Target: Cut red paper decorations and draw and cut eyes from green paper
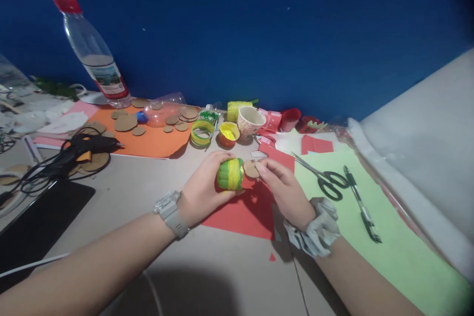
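Observation:
My left hand (205, 182) is wrapped round a small green and yellow painted cup (230, 174), which lies tilted on its side with its opening turned to the right. Between the thumb and fingers of my right hand (283, 187) is a round brown cardboard disc (252, 169), held at the cup's open end. I cannot tell whether disc and rim touch. Beneath both hands lies a sheet of red paper (244, 217). Scissors (324, 177) and a pen (361, 202) rest on green paper (388, 237) to the right of my right hand.
Behind my hands stand a white patterned cup (252, 121), a red cup with yellow inside (228, 134) and a green-yellow ring (202, 133). Cardboard discs (126, 122) lie on orange paper (159, 143). At left are a tall bottle (98, 59), a black glue gun (87, 144) and a black tablet-like slab (40, 227).

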Demonstrator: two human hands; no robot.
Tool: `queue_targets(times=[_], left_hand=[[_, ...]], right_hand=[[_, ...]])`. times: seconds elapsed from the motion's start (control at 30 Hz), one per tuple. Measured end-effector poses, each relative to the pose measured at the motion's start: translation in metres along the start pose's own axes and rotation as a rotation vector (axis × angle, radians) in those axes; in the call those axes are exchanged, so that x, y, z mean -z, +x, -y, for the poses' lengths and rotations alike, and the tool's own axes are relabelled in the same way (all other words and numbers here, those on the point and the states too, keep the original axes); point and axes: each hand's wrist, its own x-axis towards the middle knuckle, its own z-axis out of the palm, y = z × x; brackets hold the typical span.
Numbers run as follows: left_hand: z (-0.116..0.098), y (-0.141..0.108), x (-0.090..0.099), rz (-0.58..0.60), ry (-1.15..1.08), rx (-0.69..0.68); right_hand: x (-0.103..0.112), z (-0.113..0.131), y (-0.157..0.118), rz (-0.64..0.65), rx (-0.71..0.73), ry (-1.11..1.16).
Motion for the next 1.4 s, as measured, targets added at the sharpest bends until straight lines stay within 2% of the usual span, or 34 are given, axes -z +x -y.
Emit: queue_targets(times=[0.43,0.63,0.87,1.4], left_hand=[[-0.0003,0.0001,-0.0004,0.007,-0.001,-0.016],[0.0004,-0.0003,-0.0001,0.003,0.003,-0.014],[0.0012,-0.0009,-0.0003,0.015,-0.002,-0.001],[0.0019,-0.0012,0.0018,0.026,-0.017,0.039]], right_hand=[[0.0021,-0.0046,0.0,0.012,-0.013,0.032],[0.0021,-0.0036,-0.0005,-0.022,-0.001,0.046],[0.0001,-0.0027,-0.0018,0.019,-0.01,0.037],[-0.0008,0.0003,-0.0046,0.034,0.107,-0.055]])
